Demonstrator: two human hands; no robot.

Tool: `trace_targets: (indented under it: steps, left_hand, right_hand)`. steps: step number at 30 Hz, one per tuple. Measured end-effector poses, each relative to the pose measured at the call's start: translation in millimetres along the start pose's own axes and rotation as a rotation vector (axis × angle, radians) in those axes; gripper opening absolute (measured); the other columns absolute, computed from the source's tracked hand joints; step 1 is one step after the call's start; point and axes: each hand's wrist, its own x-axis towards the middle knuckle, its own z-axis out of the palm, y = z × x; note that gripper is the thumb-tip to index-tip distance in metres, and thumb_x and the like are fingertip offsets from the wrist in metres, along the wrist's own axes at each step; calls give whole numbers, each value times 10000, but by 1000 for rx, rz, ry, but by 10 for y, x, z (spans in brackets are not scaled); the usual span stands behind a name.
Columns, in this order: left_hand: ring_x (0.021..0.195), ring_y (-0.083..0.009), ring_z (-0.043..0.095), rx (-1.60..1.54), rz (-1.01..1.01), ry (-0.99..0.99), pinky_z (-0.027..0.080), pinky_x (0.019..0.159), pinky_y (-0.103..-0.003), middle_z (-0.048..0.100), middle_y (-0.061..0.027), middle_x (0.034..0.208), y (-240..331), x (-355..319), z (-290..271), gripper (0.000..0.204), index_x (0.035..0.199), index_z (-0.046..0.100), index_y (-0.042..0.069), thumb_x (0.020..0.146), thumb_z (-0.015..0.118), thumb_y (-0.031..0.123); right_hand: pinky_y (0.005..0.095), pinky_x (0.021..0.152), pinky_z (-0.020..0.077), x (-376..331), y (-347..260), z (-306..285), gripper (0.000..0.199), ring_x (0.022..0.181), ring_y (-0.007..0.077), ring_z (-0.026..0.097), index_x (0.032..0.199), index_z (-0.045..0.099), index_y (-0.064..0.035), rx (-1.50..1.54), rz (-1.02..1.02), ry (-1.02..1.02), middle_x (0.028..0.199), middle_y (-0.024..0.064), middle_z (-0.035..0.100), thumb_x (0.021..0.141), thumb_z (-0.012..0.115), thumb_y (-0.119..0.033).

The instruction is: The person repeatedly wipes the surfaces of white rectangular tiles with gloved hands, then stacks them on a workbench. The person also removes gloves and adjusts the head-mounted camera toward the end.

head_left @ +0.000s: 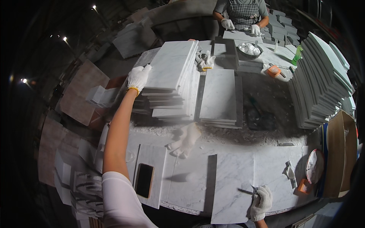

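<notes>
The left hand in a white cotton glove (138,77) reaches far out. It is curled over the near left corner of the top flat white marble tile (173,62), and it grips that corner. The top tile lies on a tall, uneven stack of white marble tiles (171,97) across the table. The right hand in a white cotton glove (261,202) is closed around a small thin tool, maybe a scraper (254,189). It rests on the big white marble slab (234,178) near the person.

The stack looks wobbly, because the tiles stick out in different ways. If the top tile gets pulled by one corner only, I think it could tip, slide off and crack. It could also drag other tiles down with it. The black phone (144,180) lies close to the table edge and could get knocked off.

I count three piles of tiles: the tall one, a low flat stack of marble tiles (219,97) beside it, and a leaning pile of marble tiles (321,83) on the right. I count one phone and two round metal bowls (249,49). Spare white gloves (205,60) lie behind the tall stack, but I cannot tell how many. Another person (243,13) works at the far side.
</notes>
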Motion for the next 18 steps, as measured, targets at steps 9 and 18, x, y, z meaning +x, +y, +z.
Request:
trace_targets:
  steps: [9, 18]
  left_hand:
    - [1052, -435, 643, 134, -56, 265, 511, 870, -515, 691, -213, 1106, 160, 127, -662, 482, 1064, 696, 97, 944, 476, 510]
    - [1460, -281, 339, 387, 363, -216, 278, 1178, -456, 452, -108, 1531, 444, -761, -31, 537, 1454, 495, 167, 1043, 365, 487]
  right_hand:
    - [477, 967, 484, -38, 50, 4, 127, 1084, 387, 642, 996, 648, -33, 43, -16, 21, 1056, 135, 700, 889, 616, -93]
    - [481, 908, 507, -78, 177, 10, 156, 1024, 390, 664, 992, 669, -41, 87, -38, 60, 1038, 143, 710, 841, 677, -80]
